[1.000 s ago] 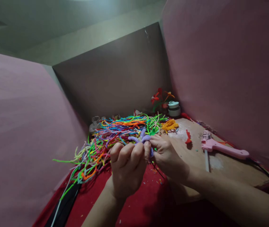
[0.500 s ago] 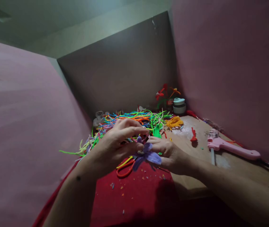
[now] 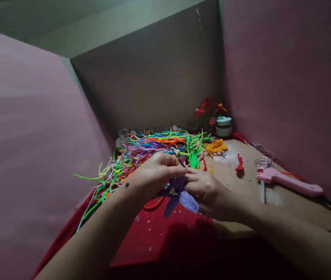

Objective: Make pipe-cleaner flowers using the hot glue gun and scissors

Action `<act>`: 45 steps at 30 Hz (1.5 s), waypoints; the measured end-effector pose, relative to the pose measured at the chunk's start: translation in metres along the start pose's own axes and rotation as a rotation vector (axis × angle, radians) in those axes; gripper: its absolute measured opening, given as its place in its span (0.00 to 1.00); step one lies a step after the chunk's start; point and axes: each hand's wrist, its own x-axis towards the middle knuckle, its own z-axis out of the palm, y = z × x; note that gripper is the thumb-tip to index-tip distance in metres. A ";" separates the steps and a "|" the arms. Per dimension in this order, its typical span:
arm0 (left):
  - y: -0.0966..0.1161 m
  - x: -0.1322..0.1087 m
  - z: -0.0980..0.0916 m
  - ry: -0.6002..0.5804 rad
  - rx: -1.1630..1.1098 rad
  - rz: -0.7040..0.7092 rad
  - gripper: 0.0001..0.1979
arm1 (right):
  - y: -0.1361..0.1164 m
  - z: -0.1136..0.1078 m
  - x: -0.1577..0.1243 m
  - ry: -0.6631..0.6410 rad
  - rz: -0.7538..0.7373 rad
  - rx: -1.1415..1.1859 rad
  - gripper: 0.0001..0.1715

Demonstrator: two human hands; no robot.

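A purple pipe-cleaner flower (image 3: 188, 201) with several fuzzy petals and a pale centre faces me between my hands. My left hand (image 3: 161, 171) is closed in a pinch at the flower's far side, fingertips meeting those of the other hand; just what it pinches is hidden. My right hand (image 3: 206, 190) is closed round the back of the flower from the right, its fingers partly behind the petals. Below my left hand, the red handle of a pair of scissors (image 3: 154, 205) shows in part on the red cloth.
Behind the hands lies a heap of coloured pipe cleaners (image 3: 154, 142). A pink glue gun (image 3: 290, 182) rests on the brown board (image 3: 229, 229) at right, near a red pipe-cleaner piece (image 3: 239, 164) and an orange bundle (image 3: 216, 147). Red flowers (image 3: 202, 111) stand beside a lidded jar (image 3: 223, 126).
My left hand has turned over and its fingers have come together in a pinch by the right fingertips. The flower has tilted, its petals spreading lower. The view has shifted slightly.
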 end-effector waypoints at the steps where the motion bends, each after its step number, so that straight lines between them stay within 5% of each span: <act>1: -0.002 0.002 0.001 0.023 0.005 -0.001 0.10 | 0.001 0.002 -0.001 0.007 -0.005 -0.033 0.12; 7: -0.006 0.005 -0.001 0.003 0.106 0.029 0.11 | 0.002 0.003 -0.004 -0.001 0.010 0.031 0.13; 13: -0.014 -0.007 -0.021 0.033 -0.152 0.161 0.18 | 0.000 -0.002 -0.001 0.030 0.033 0.219 0.14; 16: -0.019 -0.013 -0.028 0.001 -0.208 0.112 0.14 | -0.001 -0.002 0.001 0.027 0.049 0.260 0.16; 20: -0.023 -0.016 -0.019 -0.072 -0.331 0.012 0.09 | -0.005 -0.002 0.004 0.005 0.060 0.260 0.15; 25: -0.032 -0.008 -0.006 0.072 -0.530 -0.049 0.13 | -0.001 -0.001 0.002 0.055 0.025 0.162 0.12; 29: -0.042 -0.011 -0.016 0.096 -0.475 0.003 0.17 | 0.003 0.002 0.000 0.076 0.003 0.137 0.10; 32: -0.045 -0.022 -0.024 -0.014 -0.346 -0.001 0.23 | 0.002 0.002 -0.001 0.096 0.042 0.144 0.10; 37: -0.051 -0.029 -0.016 -0.153 -0.406 0.063 0.19 | -0.002 0.000 0.000 0.113 0.097 0.215 0.12; 42: -0.064 -0.020 -0.010 -0.059 -0.465 0.115 0.17 | -0.004 0.001 0.001 0.182 0.160 0.254 0.12; 45: -0.071 -0.022 -0.007 -0.037 -0.626 0.069 0.25 | -0.003 0.001 0.002 0.210 0.128 0.137 0.12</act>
